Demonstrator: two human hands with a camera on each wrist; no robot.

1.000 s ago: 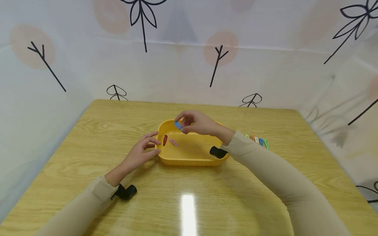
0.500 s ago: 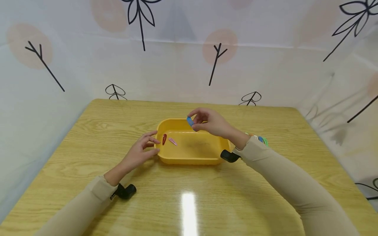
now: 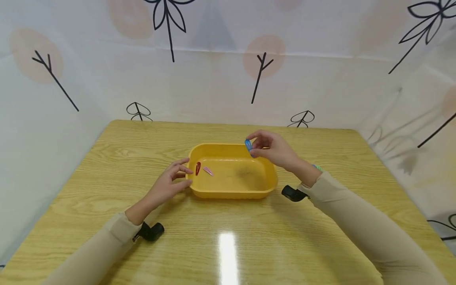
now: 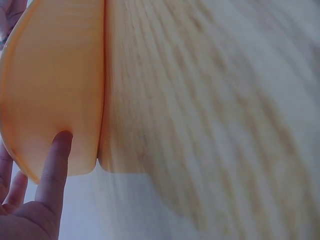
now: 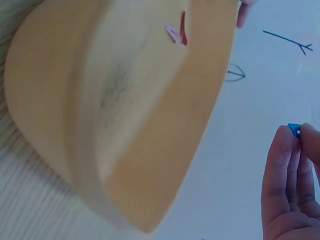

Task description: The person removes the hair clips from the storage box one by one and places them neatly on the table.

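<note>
In the head view, my right hand (image 3: pixel 276 149) pinches a blue hair clip (image 3: pixel 248 145) between thumb and fingertips, over the far right part of a yellow plastic tray (image 3: pixel 228 194). The right wrist view shows only a small end of the blue hair clip (image 5: pixel 294 130) between the fingertips. My left hand (image 3: pixel 170 180) rests with spread, relaxed fingers against the tray's left end; one finger touches its outer wall (image 4: pixel 60 65) in the left wrist view. Inside the tray, near that end, lie a red hair clip (image 3: pixel 198 168) and a pink hair clip (image 3: pixel 208 171).
Green and blue clips (image 3: pixel 317 167) peek out on the wooden table (image 3: pixel 149 142) behind my right wrist, mostly hidden by it. A white cloth (image 3: pixel 213 91) with plant drawings hangs behind the table. Black wrist cameras (image 3: pixel 293 193) sit under both wrists.
My right hand has moved to the right with the blue hair clip, from above the tray's middle toward its right side. The left hand and the tray have stayed in place.
</note>
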